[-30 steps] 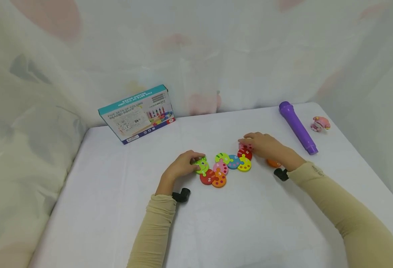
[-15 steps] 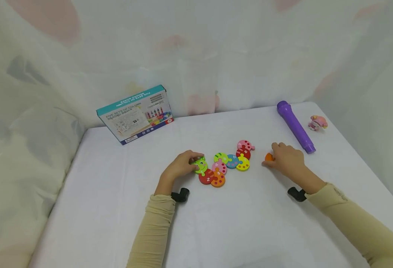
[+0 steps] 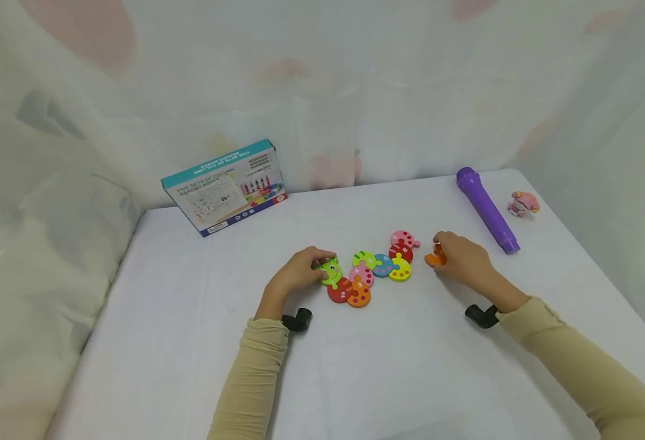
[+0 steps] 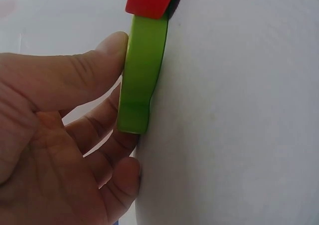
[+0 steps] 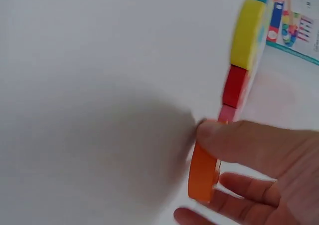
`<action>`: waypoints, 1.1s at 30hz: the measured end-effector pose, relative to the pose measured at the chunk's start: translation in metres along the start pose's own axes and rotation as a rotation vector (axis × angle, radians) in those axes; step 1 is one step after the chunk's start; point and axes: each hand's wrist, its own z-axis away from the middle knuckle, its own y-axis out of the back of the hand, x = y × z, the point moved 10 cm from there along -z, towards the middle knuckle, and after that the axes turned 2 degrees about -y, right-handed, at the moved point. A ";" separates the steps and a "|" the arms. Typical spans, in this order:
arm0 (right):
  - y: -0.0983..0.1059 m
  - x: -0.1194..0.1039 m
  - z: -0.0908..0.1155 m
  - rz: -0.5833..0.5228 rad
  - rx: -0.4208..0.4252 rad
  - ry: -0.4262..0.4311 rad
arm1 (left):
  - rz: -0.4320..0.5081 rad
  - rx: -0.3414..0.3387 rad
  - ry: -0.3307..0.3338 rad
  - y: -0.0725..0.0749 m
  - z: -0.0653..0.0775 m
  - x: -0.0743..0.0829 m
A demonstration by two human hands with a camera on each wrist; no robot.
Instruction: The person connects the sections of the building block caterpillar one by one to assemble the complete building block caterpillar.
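A wooden caterpillar number puzzle lies in a zigzag on the table, its pieces interlocked. My left hand holds the green caterpillar head piece at the left end, thumb on one side and fingers on the other. Joined to the head is the red piece numbered 2. At the chain's right end sits a pink piece, its knob pointing right. Just right of that knob, my right hand pinches an orange puzzle piece between thumb and fingers, apart from the chain. The hand partly covers this piece in the head view.
A purple toy microphone lies at the back right, beside a small pink figurine. A cardboard toy box leans at the back left against the curtain. The white table extends in front of the puzzle.
The right hand has left the pink end piece, reached right to the orange piece and gripped it, then shifted slightly back left with it. The left hand has stayed on the green head.
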 end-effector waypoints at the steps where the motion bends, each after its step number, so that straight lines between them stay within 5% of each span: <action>1: 0.002 -0.004 -0.001 -0.005 0.003 0.016 | 0.000 -0.002 -0.003 -0.001 0.000 0.000; 17: 0.000 -0.023 -0.028 -0.038 0.017 0.132 | 0.017 -0.004 0.001 -0.002 0.001 -0.001; 33: -0.021 -0.020 -0.035 -0.019 -0.100 0.052 | 0.016 0.003 0.001 -0.003 0.007 -0.003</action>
